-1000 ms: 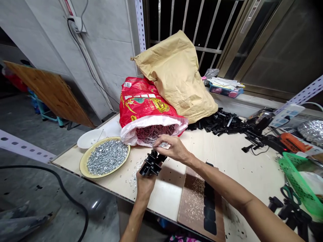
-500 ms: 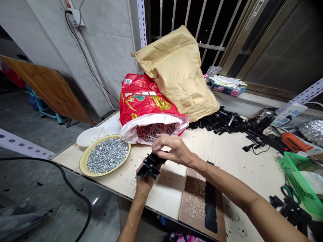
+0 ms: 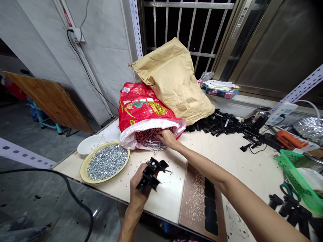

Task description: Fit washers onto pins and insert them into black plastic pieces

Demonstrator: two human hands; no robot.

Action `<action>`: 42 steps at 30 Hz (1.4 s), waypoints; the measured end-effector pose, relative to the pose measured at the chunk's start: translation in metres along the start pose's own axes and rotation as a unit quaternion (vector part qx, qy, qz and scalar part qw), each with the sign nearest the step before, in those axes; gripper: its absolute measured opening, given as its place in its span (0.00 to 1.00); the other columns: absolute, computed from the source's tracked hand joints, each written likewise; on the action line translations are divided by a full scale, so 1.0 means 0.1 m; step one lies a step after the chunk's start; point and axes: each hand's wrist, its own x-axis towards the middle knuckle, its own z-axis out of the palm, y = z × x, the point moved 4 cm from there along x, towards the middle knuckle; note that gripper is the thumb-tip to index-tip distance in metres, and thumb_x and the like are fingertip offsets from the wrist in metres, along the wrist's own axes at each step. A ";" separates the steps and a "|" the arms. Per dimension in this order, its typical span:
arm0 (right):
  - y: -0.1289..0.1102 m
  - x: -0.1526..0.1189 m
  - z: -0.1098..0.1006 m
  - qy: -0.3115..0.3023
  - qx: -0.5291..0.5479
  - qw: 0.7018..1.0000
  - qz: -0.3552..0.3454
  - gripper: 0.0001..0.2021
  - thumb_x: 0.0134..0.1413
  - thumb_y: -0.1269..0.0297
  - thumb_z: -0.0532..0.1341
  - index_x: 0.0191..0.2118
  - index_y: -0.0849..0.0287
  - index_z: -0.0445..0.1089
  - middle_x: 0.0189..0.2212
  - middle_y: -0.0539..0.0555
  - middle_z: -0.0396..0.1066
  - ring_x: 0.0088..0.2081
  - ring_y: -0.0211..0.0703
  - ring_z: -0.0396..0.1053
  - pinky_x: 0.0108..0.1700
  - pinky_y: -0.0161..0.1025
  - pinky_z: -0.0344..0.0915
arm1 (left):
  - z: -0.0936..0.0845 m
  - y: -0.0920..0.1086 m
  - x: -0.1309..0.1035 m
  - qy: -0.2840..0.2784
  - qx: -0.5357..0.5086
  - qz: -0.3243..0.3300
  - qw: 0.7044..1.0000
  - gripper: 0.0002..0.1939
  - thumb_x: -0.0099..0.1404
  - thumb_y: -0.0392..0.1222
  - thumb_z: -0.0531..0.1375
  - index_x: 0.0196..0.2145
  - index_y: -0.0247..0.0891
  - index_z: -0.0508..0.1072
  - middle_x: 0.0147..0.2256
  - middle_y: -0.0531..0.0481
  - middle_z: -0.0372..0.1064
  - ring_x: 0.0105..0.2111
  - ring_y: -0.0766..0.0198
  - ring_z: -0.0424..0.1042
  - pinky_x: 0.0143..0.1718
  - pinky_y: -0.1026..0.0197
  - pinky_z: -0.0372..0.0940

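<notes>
My left hand [image 3: 138, 183] is closed around several black plastic parts [image 3: 149, 176], held together above the table's front edge. A thin metal screw [image 3: 168, 171] sticks out from their right side. At the mouth of the red bag [image 3: 141, 104], my right hand [image 3: 167, 137] reaches into a pile of long screws [image 3: 147, 138]. Its fingers are drawn together among them; what the fingertips pinch, if anything, is hidden. Left of the hands stands a yellow bowl [image 3: 83, 170] full of small metal nuts [image 3: 107, 161].
A white bowl [image 3: 84, 145] sits behind the yellow one. A brown paper sack [image 3: 174, 80] leans on the red bag. Black parts [image 3: 222, 122] lie heaped behind. A brown board [image 3: 191, 208], scissors [image 3: 290, 192] and a green basket [image 3: 300, 178] are on the right.
My right hand has left the black parts and moved up into the long screws at the bag's mouth. The left hand, still holding the parts, has shifted slightly left. A screw now shows sticking out.
</notes>
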 end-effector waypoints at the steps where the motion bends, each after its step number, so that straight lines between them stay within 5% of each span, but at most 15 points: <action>1: 0.00 0.04 0.04 0.002 -0.008 1.000 0.007 0.10 0.59 0.66 0.57 0.34 0.64 0.74 0.30 0.55 0.74 0.34 0.37 0.69 0.37 0.32 0.61 | -0.02 0.00 0.00 -0.006 0.005 0.009 1.000 0.06 0.53 0.39 0.62 0.31 0.39 0.72 0.27 0.52 0.70 0.27 0.63 0.70 0.30 0.64 0.66; 5: -0.07 0.10 0.07 0.012 -0.018 1.000 0.005 0.08 0.57 0.67 0.59 0.32 0.64 0.73 0.27 0.55 0.73 0.33 0.39 0.70 0.37 0.33 0.62 | -0.04 -0.06 0.01 -0.005 -0.007 -0.010 1.000 0.08 0.52 0.40 0.64 0.31 0.38 0.73 0.29 0.50 0.72 0.29 0.61 0.72 0.32 0.62 0.67; 9: -0.27 -0.12 -0.13 0.058 0.046 0.994 -0.085 0.09 0.59 0.65 0.56 0.41 0.61 0.71 0.37 0.56 0.73 0.40 0.39 0.70 0.45 0.35 0.63 | -0.04 -0.20 0.04 0.052 -0.077 -0.114 0.989 0.17 0.46 0.43 0.67 0.35 0.36 0.74 0.31 0.46 0.76 0.33 0.54 0.75 0.35 0.57 0.70; 12: -0.50 -0.45 -0.49 0.165 0.223 0.946 -0.167 0.15 0.59 0.62 0.57 0.51 0.58 0.64 0.39 0.54 0.71 0.41 0.38 0.70 0.46 0.36 0.65 | -0.01 -0.27 0.09 0.054 -0.085 -0.142 0.985 0.18 0.45 0.41 0.68 0.36 0.35 0.76 0.34 0.44 0.77 0.37 0.52 0.76 0.40 0.54 0.70; 14: -0.61 -0.65 -0.70 0.213 0.332 0.905 -0.158 0.18 0.58 0.61 0.59 0.53 0.56 0.60 0.37 0.53 0.71 0.38 0.37 0.71 0.44 0.36 0.68 | 0.01 -0.30 0.12 0.048 -0.080 -0.139 0.986 0.17 0.45 0.38 0.67 0.35 0.35 0.76 0.33 0.44 0.77 0.36 0.52 0.76 0.38 0.55 0.71; 18: -0.78 -0.85 -0.85 0.196 0.403 0.883 -0.139 0.11 0.55 0.60 0.61 0.43 0.56 0.65 0.37 0.52 0.71 0.38 0.37 0.72 0.43 0.36 0.69 | 0.08 -0.30 0.14 0.034 -0.067 -0.132 0.988 0.15 0.45 0.36 0.65 0.34 0.34 0.76 0.30 0.45 0.77 0.29 0.55 0.76 0.29 0.58 0.71; 27: -0.83 -0.86 -0.75 0.126 0.274 0.924 -0.235 0.06 0.55 0.62 0.62 0.39 0.55 0.72 0.38 0.51 0.74 0.42 0.38 0.70 0.48 0.39 0.63 | 0.06 -0.20 0.13 0.035 -0.041 -0.154 0.987 0.12 0.45 0.39 0.66 0.31 0.34 0.76 0.24 0.49 0.75 0.25 0.56 0.74 0.25 0.59 0.69; 30: -0.61 -0.68 -0.67 0.141 0.238 0.943 -0.187 0.07 0.58 0.63 0.59 0.39 0.57 0.72 0.38 0.52 0.73 0.41 0.37 0.69 0.46 0.36 0.63 | -0.05 -0.16 0.12 0.070 -0.050 -0.154 0.984 0.15 0.44 0.41 0.67 0.32 0.34 0.75 0.28 0.46 0.76 0.31 0.53 0.76 0.31 0.57 0.70; 34: -0.22 -0.47 -0.28 0.044 0.019 0.995 -0.084 0.08 0.59 0.68 0.57 0.36 0.61 0.74 0.33 0.53 0.71 0.36 0.37 0.68 0.39 0.33 0.61 | -0.17 -0.20 0.09 0.098 -0.047 -0.149 0.983 0.18 0.44 0.43 0.67 0.34 0.33 0.76 0.34 0.42 0.77 0.37 0.49 0.76 0.38 0.54 0.70; 38: -0.06 -0.42 -0.01 -0.003 -0.082 0.995 -0.054 0.10 0.59 0.73 0.54 0.38 0.60 0.74 0.34 0.55 0.69 0.37 0.40 0.66 0.38 0.34 0.59 | -0.24 -0.31 0.06 0.115 -0.011 -0.159 0.980 0.18 0.43 0.42 0.68 0.33 0.34 0.76 0.33 0.42 0.77 0.35 0.49 0.76 0.39 0.50 0.70; 42: -0.07 -0.27 0.09 -0.026 -0.118 0.992 -0.048 0.10 0.60 0.66 0.55 0.42 0.58 0.73 0.39 0.57 0.69 0.41 0.43 0.66 0.41 0.36 0.59 | -0.23 -0.22 0.08 0.113 -0.035 -0.151 0.982 0.17 0.44 0.42 0.68 0.33 0.35 0.76 0.34 0.45 0.77 0.37 0.50 0.75 0.42 0.51 0.69</action>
